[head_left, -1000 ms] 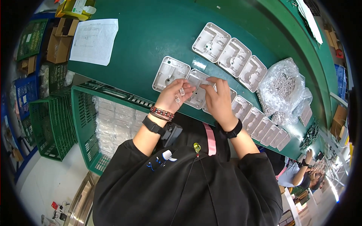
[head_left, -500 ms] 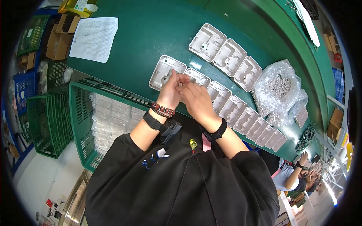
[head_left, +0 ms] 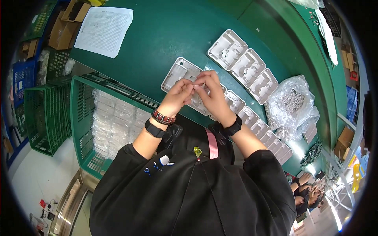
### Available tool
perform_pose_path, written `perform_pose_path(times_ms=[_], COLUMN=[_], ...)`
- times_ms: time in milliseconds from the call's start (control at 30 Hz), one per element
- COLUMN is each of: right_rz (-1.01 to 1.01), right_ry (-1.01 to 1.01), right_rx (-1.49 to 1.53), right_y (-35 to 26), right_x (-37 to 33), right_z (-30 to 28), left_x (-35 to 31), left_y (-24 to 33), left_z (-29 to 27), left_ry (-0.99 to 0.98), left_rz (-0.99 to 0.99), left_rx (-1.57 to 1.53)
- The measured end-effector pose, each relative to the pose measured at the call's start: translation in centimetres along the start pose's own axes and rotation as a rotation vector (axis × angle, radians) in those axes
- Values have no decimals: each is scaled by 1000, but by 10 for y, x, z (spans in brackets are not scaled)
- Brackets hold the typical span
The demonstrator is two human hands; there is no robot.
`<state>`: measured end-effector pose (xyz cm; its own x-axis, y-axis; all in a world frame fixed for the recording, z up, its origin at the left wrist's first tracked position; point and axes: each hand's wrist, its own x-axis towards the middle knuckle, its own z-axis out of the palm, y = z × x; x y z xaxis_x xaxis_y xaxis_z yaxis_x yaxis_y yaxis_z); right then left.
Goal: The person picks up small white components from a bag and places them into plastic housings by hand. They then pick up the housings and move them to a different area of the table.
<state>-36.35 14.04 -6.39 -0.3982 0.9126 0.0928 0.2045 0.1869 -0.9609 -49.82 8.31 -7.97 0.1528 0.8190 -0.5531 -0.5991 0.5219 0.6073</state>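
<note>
My left hand (head_left: 178, 95) and my right hand (head_left: 212, 91) meet fingertip to fingertip above a white moulded plastic housing (head_left: 180, 73) lying on the green table (head_left: 169, 35). Both pinch a tiny pale part between them; it is too small to make out. A row of similar white housings (head_left: 258, 126) runs to the right under my right wrist. Three more housings (head_left: 247, 67) lie in a line farther back.
A clear bag of small metal parts (head_left: 293, 104) lies at the right. A printed sheet of paper (head_left: 104, 25) lies at the far left of the table. A green crate with stacked white housings (head_left: 112, 120) stands at my left. Other people's hands (head_left: 303, 181) work at lower right.
My hands have drawn together and shifted left over the leftmost housing. The view has tilted, so the table things sit lower and farther right.
</note>
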Motion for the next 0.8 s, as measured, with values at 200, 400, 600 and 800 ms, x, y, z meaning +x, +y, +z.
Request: perform_pose_path(times_ms=[200, 400, 600, 800], right_rz=[-201, -503, -721, -720], right_ry=[-317, -406, -626, -662], right_rx=[-286, -667, -880, -944], right_y=[5, 21, 46, 54], right_x=[36, 79, 106, 101], right_z=[3, 7, 27, 33], left_x=[9, 17, 27, 27], left_y=[10, 23, 8, 10], left_z=[-24, -37, -55, -58], left_ry=[115, 488, 561, 536], left_rz=[153, 368, 418, 378], left_rx=[257, 833, 1253, 1290])
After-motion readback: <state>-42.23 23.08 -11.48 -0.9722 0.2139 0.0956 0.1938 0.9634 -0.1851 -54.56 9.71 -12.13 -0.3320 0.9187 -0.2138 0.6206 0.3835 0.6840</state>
